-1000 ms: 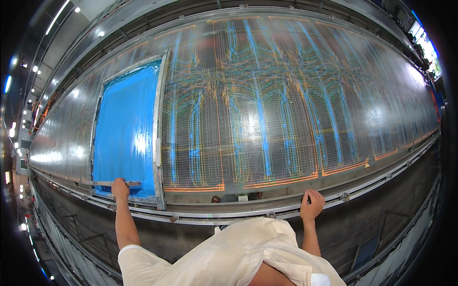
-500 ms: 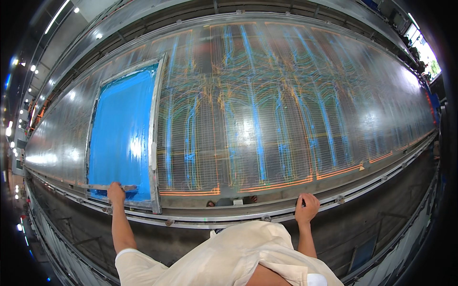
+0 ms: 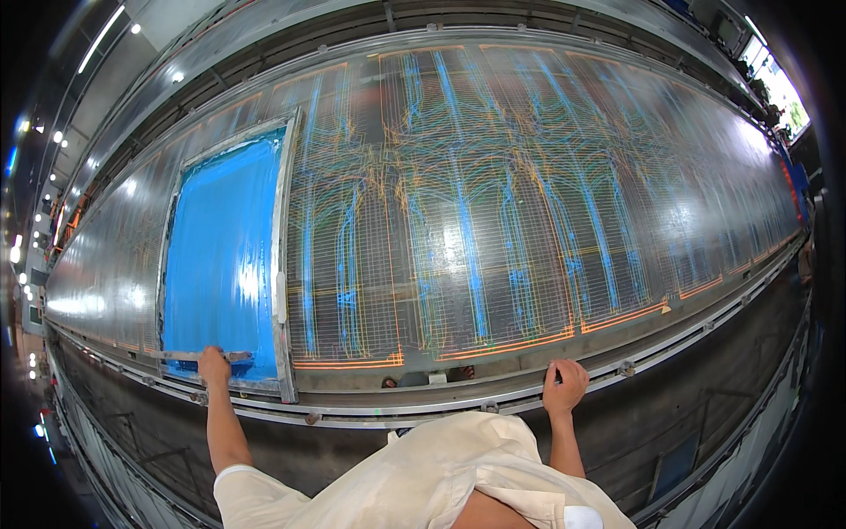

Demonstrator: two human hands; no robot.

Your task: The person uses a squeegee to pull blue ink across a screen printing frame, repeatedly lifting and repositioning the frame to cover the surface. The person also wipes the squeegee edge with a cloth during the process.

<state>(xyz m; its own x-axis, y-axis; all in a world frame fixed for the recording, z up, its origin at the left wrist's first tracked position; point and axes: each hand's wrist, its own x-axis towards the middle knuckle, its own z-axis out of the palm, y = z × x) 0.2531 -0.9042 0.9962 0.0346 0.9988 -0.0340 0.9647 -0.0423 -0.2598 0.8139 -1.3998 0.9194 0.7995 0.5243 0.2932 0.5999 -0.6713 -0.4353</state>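
Observation:
My left hand (image 3: 213,366) is closed around a long, narrow squeegee (image 3: 181,356) lying crosswise near the front end of a printing screen. Bright blue ink (image 3: 216,256) coats the mesh inside the tall screen frame (image 3: 281,291), with darker blue by the squeegee. The frame lies on a long, glossy table (image 3: 449,273) printed with repeated blue, green and orange line patterns. Off to the right, my right hand (image 3: 567,386) is curled just past the table's front rail. A dark spot shows between its fingers; whether it is an object or shadow is unclear.
A metal rail (image 3: 423,408) with small round fittings runs along the table's front edge. Behind the table stretches another long metal surface (image 3: 291,40). A bright window (image 3: 780,79) is at the far right, and lamps glow along the left.
The view has shifted a little, so screen and squeegee appear slightly lower. Both hands keep their poses; the squeegee stays near the frame's front end.

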